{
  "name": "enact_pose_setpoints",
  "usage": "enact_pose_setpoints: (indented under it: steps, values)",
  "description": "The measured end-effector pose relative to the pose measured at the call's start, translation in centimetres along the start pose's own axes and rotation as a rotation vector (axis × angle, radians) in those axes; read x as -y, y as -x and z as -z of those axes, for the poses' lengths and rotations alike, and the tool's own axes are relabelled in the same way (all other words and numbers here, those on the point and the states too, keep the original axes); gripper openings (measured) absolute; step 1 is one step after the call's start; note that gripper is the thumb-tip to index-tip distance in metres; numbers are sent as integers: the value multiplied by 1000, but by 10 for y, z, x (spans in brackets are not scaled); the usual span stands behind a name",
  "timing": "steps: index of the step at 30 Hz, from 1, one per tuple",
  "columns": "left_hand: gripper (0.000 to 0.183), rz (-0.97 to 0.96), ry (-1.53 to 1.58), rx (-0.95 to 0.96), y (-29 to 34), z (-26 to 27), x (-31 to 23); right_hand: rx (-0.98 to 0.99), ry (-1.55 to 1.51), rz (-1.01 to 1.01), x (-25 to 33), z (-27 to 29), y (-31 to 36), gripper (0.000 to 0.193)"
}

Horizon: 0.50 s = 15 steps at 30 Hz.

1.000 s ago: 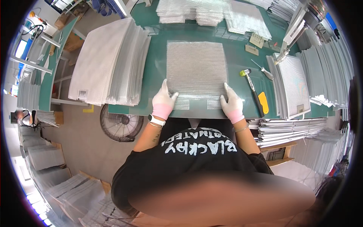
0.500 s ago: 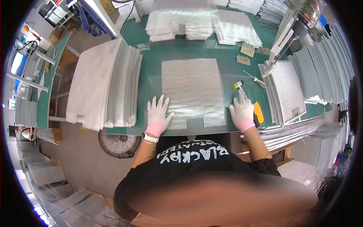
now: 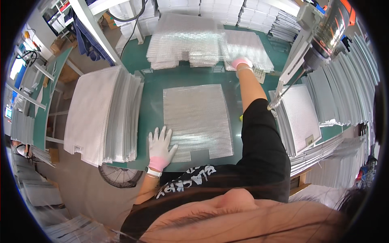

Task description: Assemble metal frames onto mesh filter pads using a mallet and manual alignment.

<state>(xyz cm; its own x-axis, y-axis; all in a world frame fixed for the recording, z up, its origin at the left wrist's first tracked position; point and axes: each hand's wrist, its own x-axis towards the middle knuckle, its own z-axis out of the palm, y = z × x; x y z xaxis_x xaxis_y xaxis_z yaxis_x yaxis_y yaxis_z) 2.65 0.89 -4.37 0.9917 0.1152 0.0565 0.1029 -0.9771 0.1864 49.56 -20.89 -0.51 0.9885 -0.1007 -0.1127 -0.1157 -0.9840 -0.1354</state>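
A silvery mesh sheet with a notch in its near edge lies flat on the green table in front of me. My left hand, in a white glove with a pink cuff, rests with spread fingers on the sheet's near left edge. Far forward, my right hand reaches to the smaller pile of mesh sheets at the back right. Its fingers are hidden at the pile, so their grip does not show. Left of that pile lies a bigger stack of mesh sheets.
A tall stack of mesh panels stands at the left table edge. An electric screwdriver hangs at the right, above framed mesh panels. My right arm covers most of a green-tipped hammer. A floor fan stands below left.
My right hand has moved from beside the hammer at the near right to the back right pile. My left hand stays at the sheet's left edge. The whole view has shifted.
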Motion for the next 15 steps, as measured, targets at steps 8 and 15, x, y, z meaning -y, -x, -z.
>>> enact_pose_setpoints:
  steps: [8, 15]
  values:
    - [66, 5, -14, 12, -1, -5, 0, -451, -264, 77, -41, 51, 12, 67]
    - [71, -26, 47, 30, -5, -10, 8, -669, -761, 198, -113, 90, 8, 82]
